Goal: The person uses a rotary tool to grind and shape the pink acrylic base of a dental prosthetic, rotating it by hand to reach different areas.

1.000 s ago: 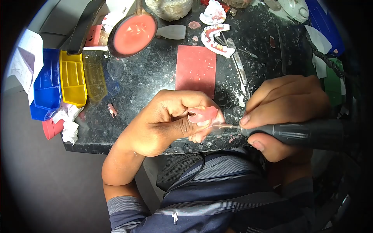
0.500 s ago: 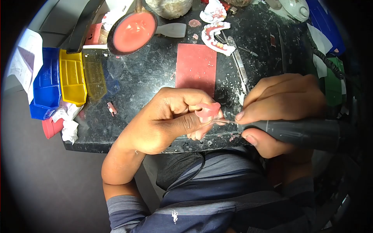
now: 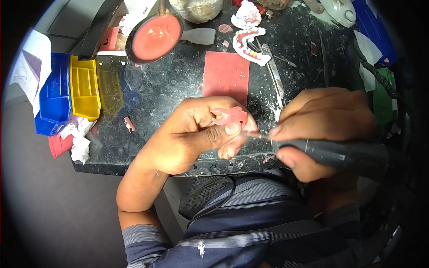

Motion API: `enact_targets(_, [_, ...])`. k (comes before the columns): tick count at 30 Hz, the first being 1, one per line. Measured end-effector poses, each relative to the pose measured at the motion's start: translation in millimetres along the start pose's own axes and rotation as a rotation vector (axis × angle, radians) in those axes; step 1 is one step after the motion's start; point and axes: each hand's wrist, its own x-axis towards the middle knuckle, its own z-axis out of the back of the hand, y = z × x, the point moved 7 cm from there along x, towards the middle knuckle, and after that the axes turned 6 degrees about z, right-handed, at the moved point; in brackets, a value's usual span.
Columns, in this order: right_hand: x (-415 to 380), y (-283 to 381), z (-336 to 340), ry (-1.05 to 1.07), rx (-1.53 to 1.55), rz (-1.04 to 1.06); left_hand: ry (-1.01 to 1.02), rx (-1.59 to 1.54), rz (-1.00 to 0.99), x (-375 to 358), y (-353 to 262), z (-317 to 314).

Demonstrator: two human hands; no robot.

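Note:
My left hand (image 3: 192,134) grips a small pink denture base (image 3: 229,117) between thumb and fingers, just above the front edge of the black worktop (image 3: 174,85). My right hand (image 3: 326,129) is closed around a dark grey rotary handpiece (image 3: 344,154). Its thin metal bur (image 3: 259,135) points left and meets the right side of the pink piece.
A red wax sheet (image 3: 225,73) lies behind my hands. A denture model with teeth (image 3: 250,44) and a metal knife (image 3: 275,73) are at the back. A bowl of pink material (image 3: 154,38) sits back left, with yellow (image 3: 82,87) and blue (image 3: 53,96) trays beside it.
My left hand has turned the pink piece and raised it slightly. The handpiece tip has shifted up and a little left, staying against the piece.

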Motion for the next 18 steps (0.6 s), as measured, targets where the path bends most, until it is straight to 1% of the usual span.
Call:
enact_targets(2, [0.6, -1.8, 5.6, 0.001, -0.114, -0.013, -0.007, -0.010, 0.009, -0.2, 0.2, 1.4])
enact_targets(3, [0.9, 0.0, 4.7, 0.001, -0.116, -0.013, -0.013, -0.019, 0.017, 0.1, 0.6, 2.4])
enact_targets(5, [0.7, 3.5, 0.4, -0.001, 0.010, -0.033, -0.002, -0.024, 0.009, 0.8, 1.3, 3.3])
enact_targets(9, [2.0, -0.5, 7.6, -0.009, -0.108, 0.020, -0.005, -0.065, -0.007, -0.3, 1.5, 3.1])
enact_targets(10, [1.6, 0.5, 6.1, -0.008, -0.109, 0.019, -0.004, -0.066, -0.008, 0.3, 2.6, 4.1])
enact_targets(12, [0.3, 3.1, 2.2, -0.015, -0.012, 0.017, 0.038, -0.072, -0.034, 1.6, 3.2, 3.9])
enact_targets(16, [1.0, 2.8, 3.8, -0.013, -0.023, 0.038, 0.020, -0.072, -0.035, 0.8, 1.6, 2.6])
enact_targets(18, [2.0, 1.9, 6.6, -0.008, -0.084, 0.060, 0.019, -0.121, -0.032, 0.2, 1.9, 1.6])
